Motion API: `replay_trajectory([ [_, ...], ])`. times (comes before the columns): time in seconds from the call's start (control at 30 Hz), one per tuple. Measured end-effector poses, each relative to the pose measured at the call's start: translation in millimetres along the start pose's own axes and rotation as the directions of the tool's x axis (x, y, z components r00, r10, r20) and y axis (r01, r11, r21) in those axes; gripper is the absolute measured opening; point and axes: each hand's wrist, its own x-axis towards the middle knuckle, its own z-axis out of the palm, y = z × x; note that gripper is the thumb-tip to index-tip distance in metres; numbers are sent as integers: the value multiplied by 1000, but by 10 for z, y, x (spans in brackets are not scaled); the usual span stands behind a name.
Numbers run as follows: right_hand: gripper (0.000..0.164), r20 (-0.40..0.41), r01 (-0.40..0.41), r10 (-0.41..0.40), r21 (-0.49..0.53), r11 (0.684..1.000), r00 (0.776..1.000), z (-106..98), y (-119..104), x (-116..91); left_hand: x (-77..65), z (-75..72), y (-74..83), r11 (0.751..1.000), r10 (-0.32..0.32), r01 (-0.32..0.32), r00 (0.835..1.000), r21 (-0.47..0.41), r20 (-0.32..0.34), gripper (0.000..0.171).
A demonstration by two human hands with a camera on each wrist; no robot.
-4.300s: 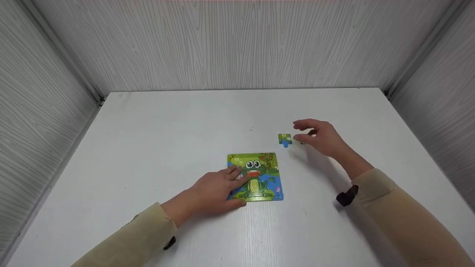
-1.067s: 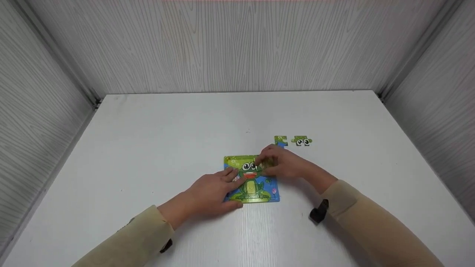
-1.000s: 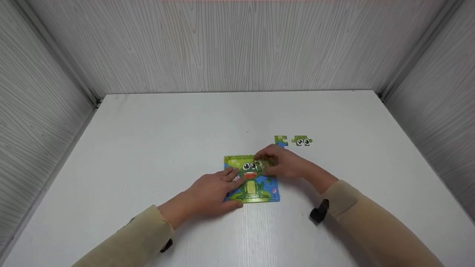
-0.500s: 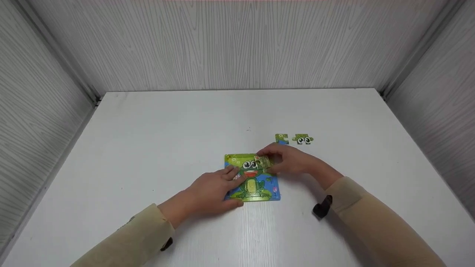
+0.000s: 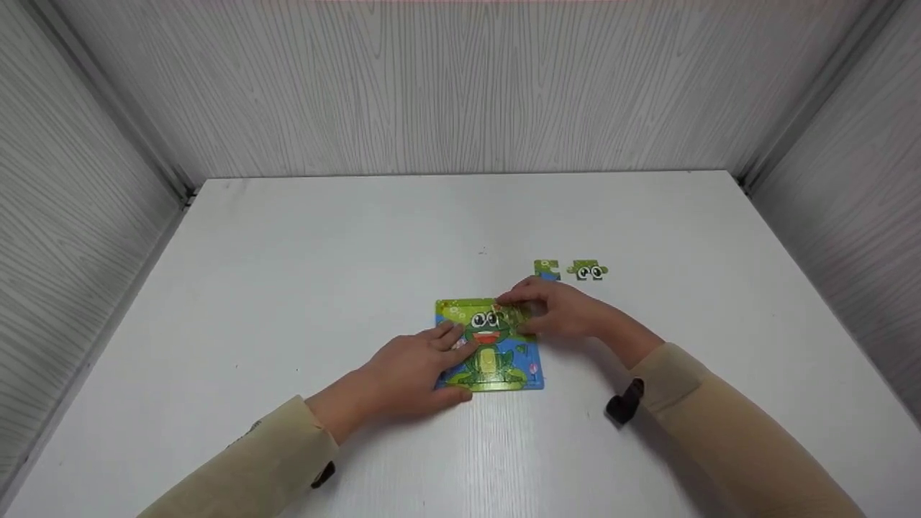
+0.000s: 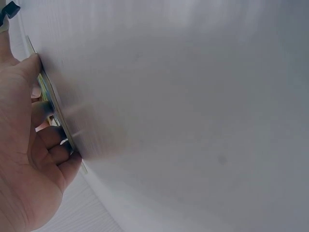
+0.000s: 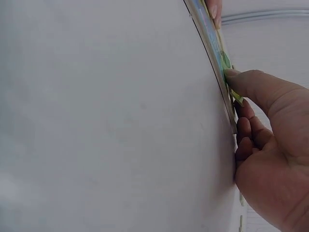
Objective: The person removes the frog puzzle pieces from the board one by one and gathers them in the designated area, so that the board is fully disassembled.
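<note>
A square frog jigsaw puzzle (image 5: 489,363) in green and blue lies on the white table in the head view. My left hand (image 5: 406,374) rests on its left side, fingers spread over the picture and thumb along the near edge. At the upper right corner of the puzzle, my right hand (image 5: 561,309) pinches a small green puzzle piece (image 5: 509,315) between thumb and fingers. The right wrist view shows that green-yellow piece (image 7: 237,96) slightly tilted at the board's edge, beneath the thumb (image 7: 251,84). My fingers hide part of the corner.
Two loose puzzle pieces lie beyond the right hand: a green-and-blue corner piece (image 5: 545,269), partly covered by the fingers, and a piece with frog eyes (image 5: 588,270). Pale wood-grain panels (image 5: 460,86) stand behind the table (image 5: 324,244) and at both sides.
My right hand has come from beside the loose pieces to the puzzle's upper right corner with a piece. Over the last second it has shifted that piece slightly there. The left hand stays put.
</note>
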Motion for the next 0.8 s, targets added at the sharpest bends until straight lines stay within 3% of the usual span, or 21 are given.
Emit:
replay_trajectory([
  [0.37,49,0,-27,27,43,999,1000,7,1,-2,4,3,-2,1000,-2,2,1000,14,3,79],
  [0.8,47,-28,-53,53,7,999,998,38,-58,-15,7,6,3,1000,-16,16,1000,16,18,80],
])
